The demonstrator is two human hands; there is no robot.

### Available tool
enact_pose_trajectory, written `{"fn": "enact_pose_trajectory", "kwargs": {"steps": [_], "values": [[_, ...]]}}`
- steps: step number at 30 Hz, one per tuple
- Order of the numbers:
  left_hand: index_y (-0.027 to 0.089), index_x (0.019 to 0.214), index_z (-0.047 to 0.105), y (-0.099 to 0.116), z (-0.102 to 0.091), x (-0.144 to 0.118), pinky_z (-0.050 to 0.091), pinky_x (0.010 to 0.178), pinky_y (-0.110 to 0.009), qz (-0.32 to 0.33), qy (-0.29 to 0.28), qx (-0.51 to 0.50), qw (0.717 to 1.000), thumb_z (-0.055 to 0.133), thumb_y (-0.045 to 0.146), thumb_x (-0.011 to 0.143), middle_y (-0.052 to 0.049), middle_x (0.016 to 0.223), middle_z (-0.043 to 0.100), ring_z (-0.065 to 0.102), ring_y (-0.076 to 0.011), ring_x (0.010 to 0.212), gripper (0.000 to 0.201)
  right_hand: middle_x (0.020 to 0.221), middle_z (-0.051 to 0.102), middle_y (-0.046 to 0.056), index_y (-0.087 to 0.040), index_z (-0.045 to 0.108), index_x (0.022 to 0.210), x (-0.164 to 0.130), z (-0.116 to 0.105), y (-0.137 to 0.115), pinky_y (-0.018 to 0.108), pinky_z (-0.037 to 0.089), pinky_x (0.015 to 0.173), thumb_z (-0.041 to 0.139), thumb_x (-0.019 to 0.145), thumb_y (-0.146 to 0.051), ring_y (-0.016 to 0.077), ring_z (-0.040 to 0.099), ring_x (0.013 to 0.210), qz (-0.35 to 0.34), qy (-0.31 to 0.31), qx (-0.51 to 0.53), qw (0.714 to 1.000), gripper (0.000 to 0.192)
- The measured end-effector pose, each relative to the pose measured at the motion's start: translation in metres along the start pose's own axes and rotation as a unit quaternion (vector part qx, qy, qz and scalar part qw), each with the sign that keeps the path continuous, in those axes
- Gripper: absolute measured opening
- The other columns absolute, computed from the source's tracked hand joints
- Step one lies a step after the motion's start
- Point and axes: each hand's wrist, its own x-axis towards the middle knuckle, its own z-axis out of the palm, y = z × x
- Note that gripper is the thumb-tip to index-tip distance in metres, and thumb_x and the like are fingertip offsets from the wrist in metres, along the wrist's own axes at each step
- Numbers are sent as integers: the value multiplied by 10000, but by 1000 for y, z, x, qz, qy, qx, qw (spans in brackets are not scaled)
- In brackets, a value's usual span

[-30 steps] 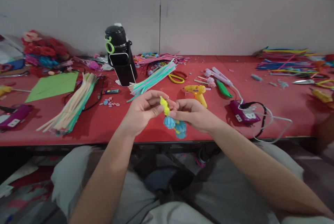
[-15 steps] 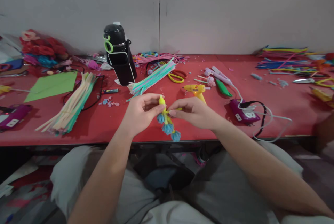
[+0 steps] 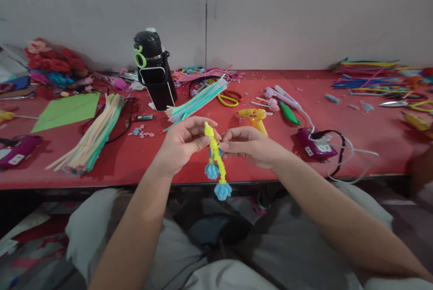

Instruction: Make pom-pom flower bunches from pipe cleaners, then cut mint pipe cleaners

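A yellow pipe-cleaner stem (image 3: 222,173) with blue fuzzy flowers hangs upside down over the table's front edge. My left hand (image 3: 184,145) is closed on its upper end, thumb and fingers pinching the yellow stalk. One blue flower (image 3: 223,191) dangles lowest, and a second blue flower (image 3: 212,171) hangs a little higher to the left. Beside the stalk my right hand (image 3: 248,145) is closed, thumb and forefinger pinched at another bit of blue, partly hidden by the fingers. Behind my right hand stands a yellow glue gun (image 3: 257,118) with a small orange light.
Bundles of pale and green pipe cleaners (image 3: 98,139) lie left and at the centre back. A black bottle (image 3: 155,73) stands behind my left hand. Scissors (image 3: 228,99), a lilac hot tool (image 3: 287,98), a purple power strip (image 3: 314,145) with cables and a green sheet (image 3: 66,110) lie around.
The pipe-cleaner flower stem has turned in my hands, with its blue flowers now hanging lower. The yellow strand that stuck out at my right fingers no longer shows. My right hand has shifted slightly.
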Motion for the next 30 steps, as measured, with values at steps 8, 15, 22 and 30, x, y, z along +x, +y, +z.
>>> {"fn": "enact_pose_trajectory", "kwargs": {"steps": [8, 15, 22, 30], "values": [[193, 1012, 718, 0, 1, -1, 581, 816, -328, 12, -11, 12, 1000, 801, 270, 806, -65, 923, 772, 733, -204, 879, 235, 847, 710, 20, -173, 698, 748, 2, -2, 6, 317, 523, 840, 862, 748, -335, 138, 645, 811, -52, 7, -20, 998, 230], [184, 1079, 714, 1, 8, -1, 582, 851, -317, 33, 50, 173, 983, 767, 346, 831, -76, 1041, 767, 727, -223, 971, 301, 853, 717, 40, -180, 706, 798, 3, 2, 7, 319, 520, 817, 801, 801, -372, 170, 652, 841, -122, 77, -163, 976, 214], [162, 923, 750, -1, 7, -2, 580, 711, -295, 34, 69, 257, 963, 756, 334, 822, -42, 830, 755, 708, -193, 780, 199, 866, 729, 39, -171, 736, 888, -1, 7, 1, 299, 512, 776, 708, 884, -318, 160, 658, 812, -158, 45, -278, 946, 149], [164, 1038, 696, 4, 5, -1, 596, 767, -305, 9, 40, 172, 984, 750, 230, 810, -69, 897, 765, 739, -206, 858, 243, 809, 734, 29, -173, 726, 813, 3, -6, 3, 300, 522, 766, 808, 801, -376, 147, 659, 755, -59, 24, -127, 990, 219]]}}
